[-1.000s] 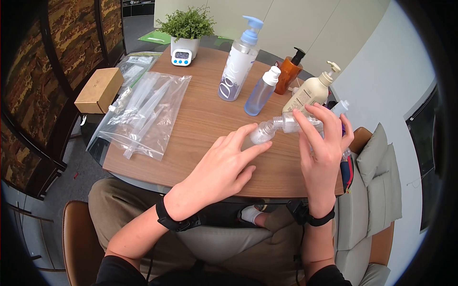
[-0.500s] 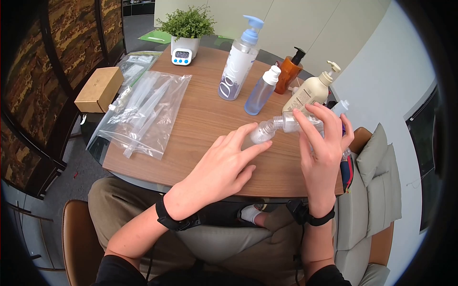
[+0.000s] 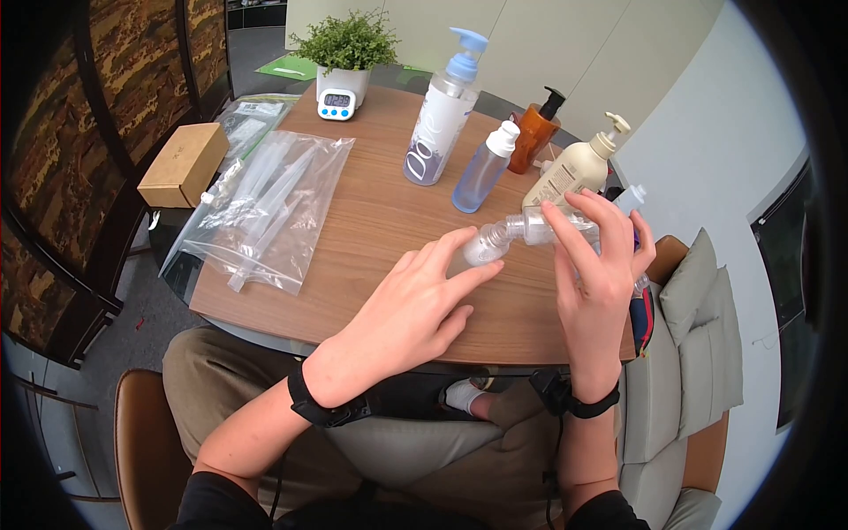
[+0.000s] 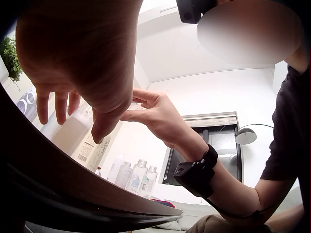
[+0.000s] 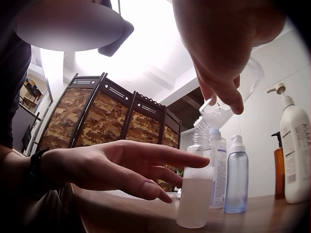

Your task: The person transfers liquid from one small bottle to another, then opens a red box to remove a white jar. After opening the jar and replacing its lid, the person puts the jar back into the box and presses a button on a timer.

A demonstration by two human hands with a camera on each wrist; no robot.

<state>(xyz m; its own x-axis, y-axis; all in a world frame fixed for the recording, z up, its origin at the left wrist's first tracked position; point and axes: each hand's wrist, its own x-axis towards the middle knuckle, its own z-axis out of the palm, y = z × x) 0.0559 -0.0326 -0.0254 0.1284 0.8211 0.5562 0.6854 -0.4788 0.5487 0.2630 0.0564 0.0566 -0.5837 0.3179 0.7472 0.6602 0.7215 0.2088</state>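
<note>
My left hand (image 3: 397,305) steadies a clear bottle (image 5: 194,206) between thumb and index finger; it stands upright on the wooden table. Cloudy liquid fills most of it, with white foam on top. Above it, my right hand (image 3: 599,274) grips a second clear bottle (image 3: 537,227) by its body with thumb and fingertips. That bottle is tilted, its threaded neck (image 5: 200,124) right at the mouth of the standing one. Foam shows inside the tilted bottle near its shoulder.
Behind the hands stand a blue-pump bottle (image 3: 435,132), a bluish bottle (image 3: 482,181), an amber pump bottle (image 3: 533,141) and a cream pump bottle (image 3: 572,172). Several clear bottles (image 4: 137,177) are at the right. Leftward lie plastic bags (image 3: 265,212), a cardboard box (image 3: 183,166), a timer (image 3: 336,105) and a plant (image 3: 346,44).
</note>
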